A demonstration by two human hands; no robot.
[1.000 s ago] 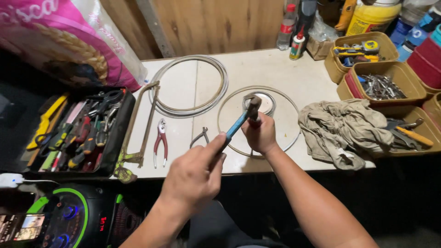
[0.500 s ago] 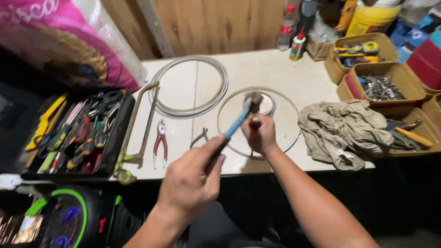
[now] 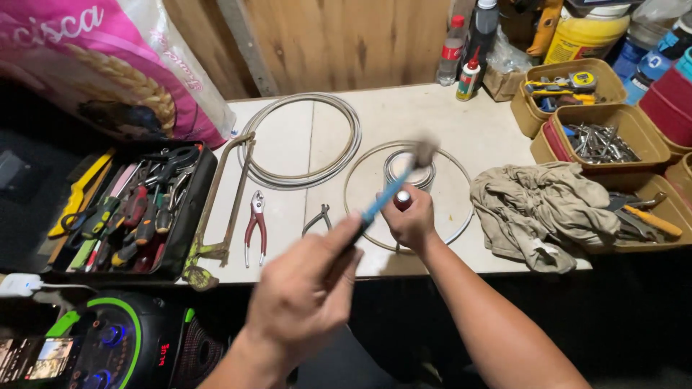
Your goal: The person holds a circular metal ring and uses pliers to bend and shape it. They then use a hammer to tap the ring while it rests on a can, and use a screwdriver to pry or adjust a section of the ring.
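The left hand [image 3: 306, 295] is closed in a fist around the dark grip of a blue-handled hammer [image 3: 389, 191], held above the front edge of the pale, smooth tabletop [image 3: 476, 130]. The hammer's long axis runs from the fist up and away to the right, toward the back edge, and its head is smeared by motion blur, so its shape is hard to make out. The right hand [image 3: 412, 223] is curled tight around a small upright object with a red, rounded top [image 3: 403, 201], probably a tool handle, standing near the front edge of the tabletop just under the hammer's shaft. Around that hand lies a thin metal wire hoop [image 3: 461, 169], with a smaller coil of flat shiny band [image 3: 408, 168] inside it. Toward the back left corner sits a larger coil of smooth grey cable [image 3: 303, 137]. Left of the hands lie red-handled pliers [image 3: 254, 227], small dark pincers [image 3: 317, 220] and a rusty hacksaw frame [image 3: 216, 209]. A crumpled beige rag [image 3: 548, 209] rests by the right edge.
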